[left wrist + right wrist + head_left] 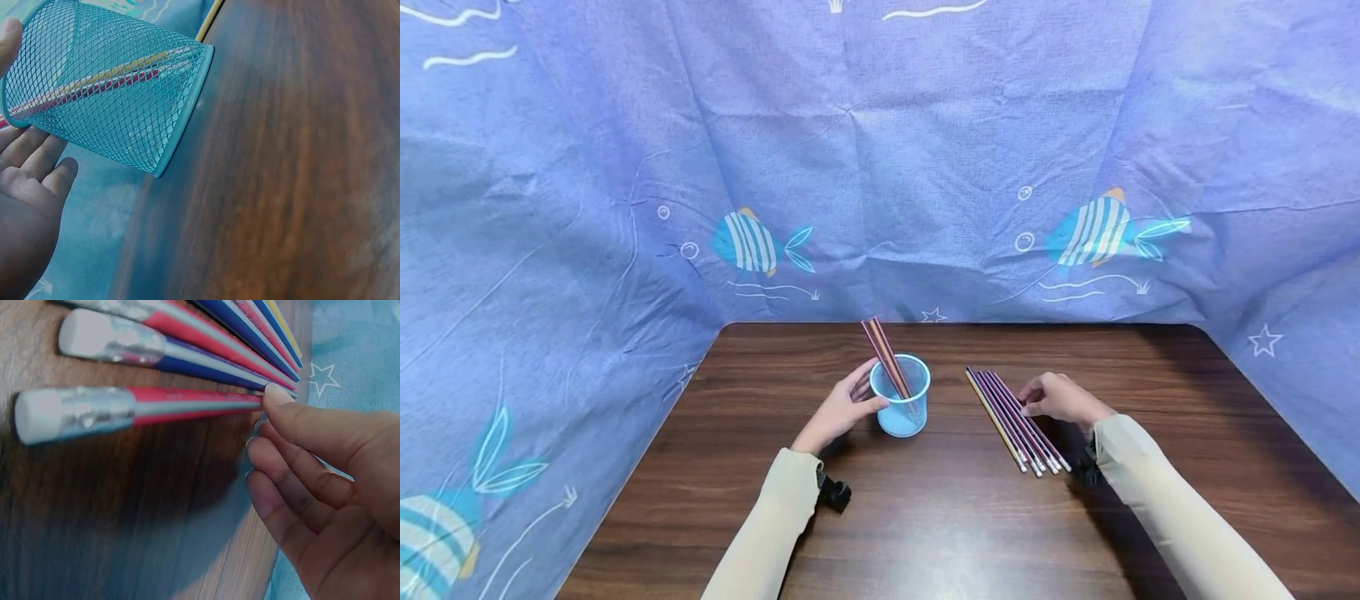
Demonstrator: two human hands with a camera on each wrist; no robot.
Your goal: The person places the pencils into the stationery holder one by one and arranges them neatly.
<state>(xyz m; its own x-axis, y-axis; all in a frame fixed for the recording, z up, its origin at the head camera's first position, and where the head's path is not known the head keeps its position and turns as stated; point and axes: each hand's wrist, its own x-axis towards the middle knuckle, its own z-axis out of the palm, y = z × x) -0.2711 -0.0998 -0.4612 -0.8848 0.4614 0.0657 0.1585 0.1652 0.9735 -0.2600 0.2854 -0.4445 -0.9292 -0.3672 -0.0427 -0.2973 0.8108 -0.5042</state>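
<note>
My left hand point(841, 410) holds a light blue mesh pencil cup point(901, 423), thumb at the near side of its rim and fingers behind. The cup stands upright on the table; a few pencils point(883, 350) lean in it toward the left. To the right, a row of striped pencils point(1009, 423) lies flat, white eraser ends toward me. My right hand point(1058, 398) is at the row's right edge. In the right wrist view, its thumb and fingers pinch a red and silver pencil point(187, 405) at the outer side; the index finger's contact is partly hidden.
The brown wood-grain table point(940, 517) carries the cup and pencils. Behind it and at the sides hangs a blue cloth point(925, 167) printed with fish and stars. A dark wrist camera point(835, 493) sits on the left wrist.
</note>
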